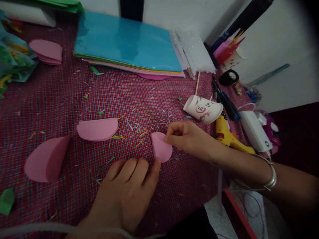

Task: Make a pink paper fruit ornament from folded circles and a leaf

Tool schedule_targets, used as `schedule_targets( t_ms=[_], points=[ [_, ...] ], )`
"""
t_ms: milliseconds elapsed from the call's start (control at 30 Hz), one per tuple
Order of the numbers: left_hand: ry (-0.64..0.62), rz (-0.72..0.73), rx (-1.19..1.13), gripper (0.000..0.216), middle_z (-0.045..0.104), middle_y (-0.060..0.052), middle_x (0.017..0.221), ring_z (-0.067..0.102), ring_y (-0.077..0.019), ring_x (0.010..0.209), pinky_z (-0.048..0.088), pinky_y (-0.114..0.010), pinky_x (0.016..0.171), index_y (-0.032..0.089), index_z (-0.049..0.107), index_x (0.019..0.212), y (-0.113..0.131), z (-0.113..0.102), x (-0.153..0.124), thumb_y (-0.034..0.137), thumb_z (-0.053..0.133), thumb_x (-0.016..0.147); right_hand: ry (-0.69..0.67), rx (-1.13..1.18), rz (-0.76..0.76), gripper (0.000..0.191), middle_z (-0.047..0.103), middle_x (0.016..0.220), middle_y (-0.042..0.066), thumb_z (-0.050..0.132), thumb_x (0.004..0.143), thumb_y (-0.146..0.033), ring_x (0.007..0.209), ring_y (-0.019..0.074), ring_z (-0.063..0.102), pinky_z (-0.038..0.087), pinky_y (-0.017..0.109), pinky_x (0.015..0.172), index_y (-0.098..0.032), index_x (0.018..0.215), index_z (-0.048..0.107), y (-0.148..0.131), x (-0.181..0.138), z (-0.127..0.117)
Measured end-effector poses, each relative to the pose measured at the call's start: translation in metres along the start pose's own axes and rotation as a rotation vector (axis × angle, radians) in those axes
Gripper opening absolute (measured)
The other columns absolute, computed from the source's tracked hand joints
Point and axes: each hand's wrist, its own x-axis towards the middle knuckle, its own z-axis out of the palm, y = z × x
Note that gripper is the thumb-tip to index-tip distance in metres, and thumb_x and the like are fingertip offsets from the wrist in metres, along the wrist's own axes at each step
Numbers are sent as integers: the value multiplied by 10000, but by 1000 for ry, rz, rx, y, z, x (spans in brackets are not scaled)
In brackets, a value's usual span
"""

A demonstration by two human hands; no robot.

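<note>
A pink paper circle folded in half (161, 151) lies on the checked cloth between my hands. My right hand (185, 136) pinches its upper right edge between thumb and fingers. From the left, my left hand (128, 189) rests on the cloth with fingers curled and its thumb pressing the paper's lower edge. Two more folded pink pieces are to the left: a flat half circle (97, 130) and a partly opened one (46, 161). Thin green, yellow and pale paper scraps are scattered around.
A stack of coloured sheets (127, 43) lies at the back. To the right are a tipped paper cup (203, 109), a yellow glue gun (228, 136) and a white power box (255, 129). Pink paper pieces (47, 49) lie far left, beside a bag of scraps (15, 56).
</note>
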Motion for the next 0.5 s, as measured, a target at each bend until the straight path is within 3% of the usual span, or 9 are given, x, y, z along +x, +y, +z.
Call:
schedule_targets(
  t_ms=[233,500],
  points=[
    [52,51,3,363,569,-17,773,482,-208,719,361,-387,673,193,565,1222,-4,4,0,193,528,861,10,-38,-18,198,424,526,-68,578,770,-210,480,67,331,232,241,439,-183,593,494,-2,-1,1],
    [5,5,-2,355,585,-14,799,491,-212,758,361,-387,708,207,578,1211,0,0,0,172,531,861,8,-28,-31,206,408,510,-78,570,769,-183,468,65,325,228,231,430,-186,585,477,-2,-1,2]
  ],
)
